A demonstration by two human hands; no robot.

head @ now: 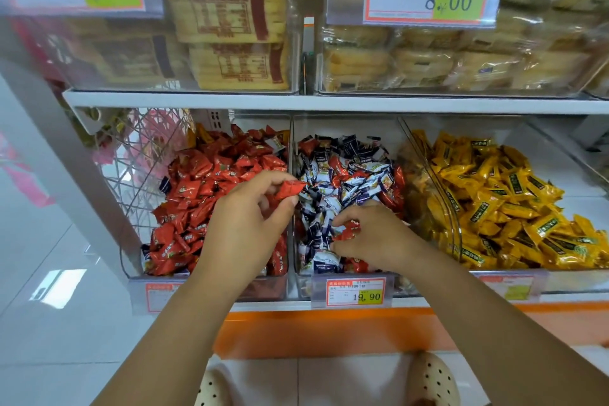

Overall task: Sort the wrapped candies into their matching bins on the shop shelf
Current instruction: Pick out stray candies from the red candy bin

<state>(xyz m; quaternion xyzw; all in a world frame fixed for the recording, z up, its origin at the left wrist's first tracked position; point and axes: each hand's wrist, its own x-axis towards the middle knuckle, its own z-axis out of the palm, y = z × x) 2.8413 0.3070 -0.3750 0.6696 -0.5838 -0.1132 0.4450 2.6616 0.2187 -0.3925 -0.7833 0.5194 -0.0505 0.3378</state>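
Note:
Three clear bins stand side by side on the lower shelf. The left bin (pixel 290 148) is full of red wrapped candies, the middle bin (pixel 349 123) holds navy-and-white candies with several red ones mixed in, and the right bin (pixel 560 175) holds yellow candies. My left hand (pixel 250 221) pinches a red candy (pixel 290 189) between thumb and fingers, right above the wall between the left and middle bins. My right hand (pixel 369 234) is down in the middle bin, its fingers curled round another red candy (pixel 347 230).
A price tag reading 19.90 (pixel 356 291) hangs on the shelf's front edge below the middle bin. The upper shelf (pixel 329 101) carries clear boxes of packaged cakes with 8.00 tags. A pink wire basket (pixel 145 155) sits left of the bins. My shoes show on the tiled floor.

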